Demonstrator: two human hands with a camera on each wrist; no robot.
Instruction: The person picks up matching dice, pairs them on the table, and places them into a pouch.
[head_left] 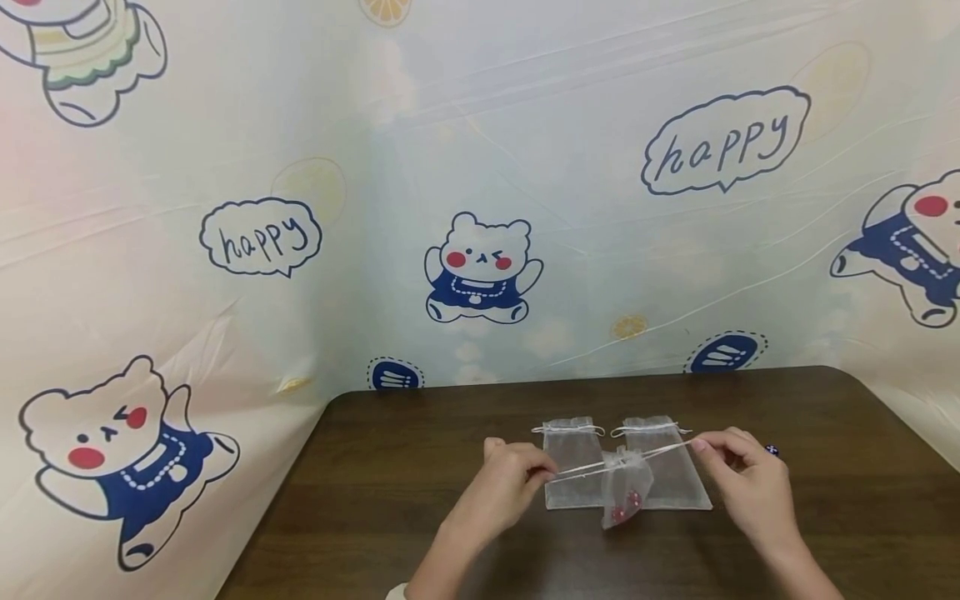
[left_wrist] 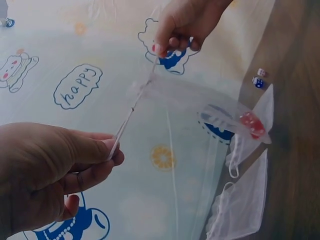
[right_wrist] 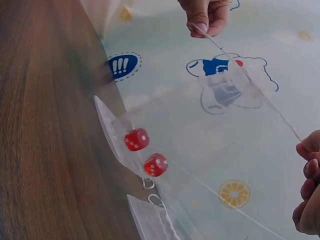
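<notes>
A small sheer white drawstring pouch (head_left: 628, 479) hangs above the table between my two hands, its neck gathered. Two red dice, one nearer the bottom corner (right_wrist: 136, 139) and the other beside it (right_wrist: 156, 164), show through the mesh. My left hand (head_left: 510, 483) pinches the white cord (left_wrist: 127, 117) on one side between thumb and fingers. On the other side my right hand (head_left: 750, 487) pinches the cord's opposite end. The cord runs taut and slanted, higher at the right hand in the head view.
Two more sheer pouches, a left one (head_left: 570, 492) and a right one (head_left: 686, 487), lie flat on the dark wooden table (head_left: 390, 467). A blue die (left_wrist: 258, 82) and a whitish die (left_wrist: 261, 72) sit beyond them. A printed cloth (head_left: 585, 183) surrounds the table's back and sides.
</notes>
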